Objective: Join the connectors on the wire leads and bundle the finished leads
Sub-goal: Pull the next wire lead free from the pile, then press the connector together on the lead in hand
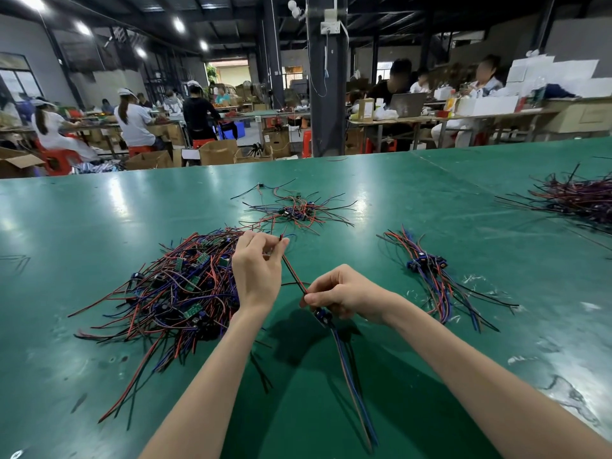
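1. The table (99,226) is covered in a smooth green mat, glossy under the lamps and scuffed pale towards the right.
2. A tangled pile (175,293) of thin red, black and blue insulated leads lies at the left, with small green circuit boards and dark blue plugs mixed in.
3. The left hand (256,273) is over the pile's right edge. Its fingers are curled, and thumb and forefinger pinch the far end of a lead.
4. That red-and-black lead (293,276), a slim paired wire, runs straight on a diagonal from the left hand down to the right.
5. Beyond the hands lies a small scatter (298,210) of loose leads, spread like spokes.
6. The right hand (344,294) pinches the lead's near end between thumb and forefinger, with the other fingers curled under.
7. A small, blocky dark blue connector (323,316) sits just below those fingertips, and blue wires (354,376) trail from it towards the viewer.
8. To the right lies a bundle (430,270) of leads, roughly parallel, their blue connectors clustered together.
9. A dense heap (576,197) of dark wires lies at the far right edge.
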{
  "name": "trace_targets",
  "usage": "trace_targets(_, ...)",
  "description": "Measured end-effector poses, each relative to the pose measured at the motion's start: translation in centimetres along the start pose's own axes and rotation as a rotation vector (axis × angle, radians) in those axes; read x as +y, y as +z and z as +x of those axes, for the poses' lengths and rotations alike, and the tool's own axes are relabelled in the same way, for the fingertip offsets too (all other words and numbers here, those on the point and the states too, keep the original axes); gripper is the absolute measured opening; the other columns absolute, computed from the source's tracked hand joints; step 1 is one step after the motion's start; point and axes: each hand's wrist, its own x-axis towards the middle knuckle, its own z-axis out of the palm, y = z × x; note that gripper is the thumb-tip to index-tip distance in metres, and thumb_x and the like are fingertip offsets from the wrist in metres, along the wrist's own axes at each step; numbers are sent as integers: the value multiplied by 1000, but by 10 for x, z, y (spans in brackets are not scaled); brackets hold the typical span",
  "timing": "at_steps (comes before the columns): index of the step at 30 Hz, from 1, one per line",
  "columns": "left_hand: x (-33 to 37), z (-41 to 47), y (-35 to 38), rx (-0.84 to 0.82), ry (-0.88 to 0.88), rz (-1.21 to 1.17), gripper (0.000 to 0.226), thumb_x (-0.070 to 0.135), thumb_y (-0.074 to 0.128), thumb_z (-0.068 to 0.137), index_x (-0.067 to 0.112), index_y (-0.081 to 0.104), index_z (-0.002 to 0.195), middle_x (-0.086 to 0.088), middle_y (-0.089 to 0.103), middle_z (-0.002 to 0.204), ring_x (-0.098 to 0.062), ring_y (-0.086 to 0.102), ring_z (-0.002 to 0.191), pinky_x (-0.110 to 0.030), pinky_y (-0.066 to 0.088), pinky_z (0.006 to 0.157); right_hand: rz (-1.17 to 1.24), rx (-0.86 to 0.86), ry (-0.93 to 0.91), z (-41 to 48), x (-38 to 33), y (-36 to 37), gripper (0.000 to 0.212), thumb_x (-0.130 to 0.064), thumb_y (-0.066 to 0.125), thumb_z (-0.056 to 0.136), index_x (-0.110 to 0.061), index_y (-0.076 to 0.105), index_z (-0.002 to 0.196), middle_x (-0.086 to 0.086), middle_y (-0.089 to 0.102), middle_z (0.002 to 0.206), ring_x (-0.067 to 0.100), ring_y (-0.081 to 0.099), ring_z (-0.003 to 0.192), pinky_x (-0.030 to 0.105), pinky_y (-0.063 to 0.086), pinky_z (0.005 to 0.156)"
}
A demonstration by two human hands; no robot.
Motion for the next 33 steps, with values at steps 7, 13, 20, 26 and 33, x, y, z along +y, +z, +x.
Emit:
trace_targets(7, 7, -2, 11, -108, -659, -609, 12, 16, 68, 87, 9, 63, 94, -2, 61, 81, -9, 59, 72, -19, 53, 60, 96, 145, 17, 5, 5, 2, 8, -4, 67, 86, -7, 69, 79, -2, 61, 54, 6, 28, 36, 14, 23, 36)
trace_targets(13, 20, -15, 20, -475, -813, -709, 10, 13, 64, 88, 4, 66, 93, -1, 67, 72, -10, 58, 64, -26, 53, 66, 216, 344, -65, 12, 8, -3, 15, -4, 68, 84, -11, 70, 71, 0, 61, 54, 3, 25, 32, 14, 20, 32)
trace_targets(20, 21, -17, 19, -393, -700, -631, 9, 5, 74, 79, 11, 71, 73, 0, 67, 63, -12, 58, 61, -25, 51, 65, 252, 335, -33, 14, 9, -4, 12, -4, 71, 82, -7, 66, 71, -1, 63, 53, 4, 26, 31, 13, 20, 33)
trace_targets(26, 14, -8, 15, -189, -584, -498, 15, 13, 77, 77, 23, 71, 68, 11, 65, 56, -1, 54, 52, -19, 51, 59, 289, 250, -20, 11, 2, -5, 12, -3, 71, 81, -7, 65, 71, 3, 64, 57, 4, 27, 32, 12, 20, 33)
trace_targets(33, -3, 8, 6, 7, -570, -379, 5, 15, 78, 77, 14, 73, 78, 4, 68, 64, -6, 57, 56, -23, 50, 64, 228, 116, -33, 7, -1, -5, 15, -4, 70, 82, -9, 65, 69, 1, 65, 57, 5, 27, 32, 11, 19, 35)
